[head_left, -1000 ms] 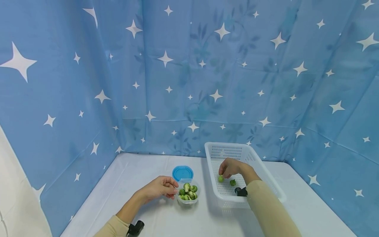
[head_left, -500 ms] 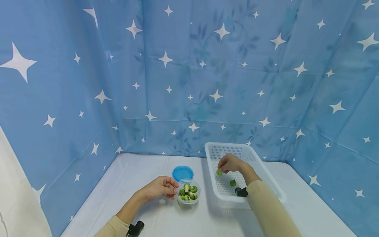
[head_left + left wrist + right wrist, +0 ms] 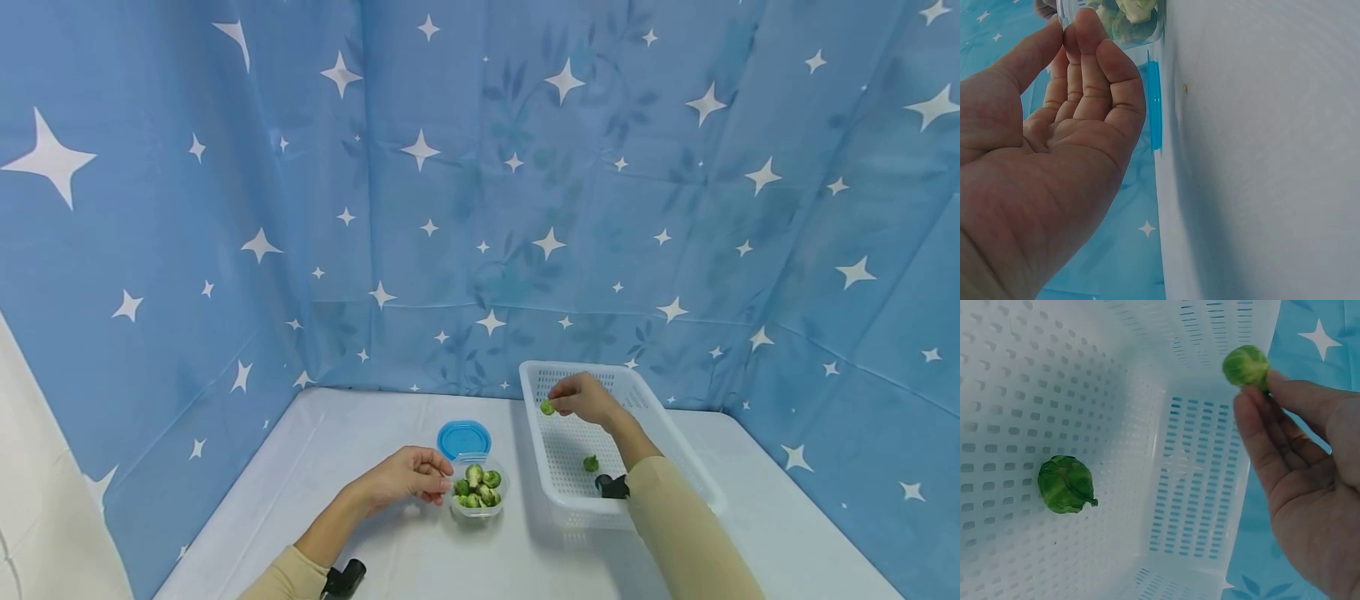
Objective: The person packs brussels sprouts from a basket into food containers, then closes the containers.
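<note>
In the head view my right hand pinches a Brussels sprout between thumb and fingertips, above the white perforated basket. Another, darker Brussels sprout lies on the basket floor. My left hand holds the near side of a small clear plastic container, its wall between thumb and fingertips. Several Brussels sprouts fill that container, which stands on the table.
A round blue lid lies just behind the container. The white-covered table ends at a blue star-patterned curtain. The basket's raised rim stands between the right hand and the container.
My right hand has lifted the pinched Brussels sprout from low in the basket, upward and slightly left. The left hand and the container have stayed in place.
</note>
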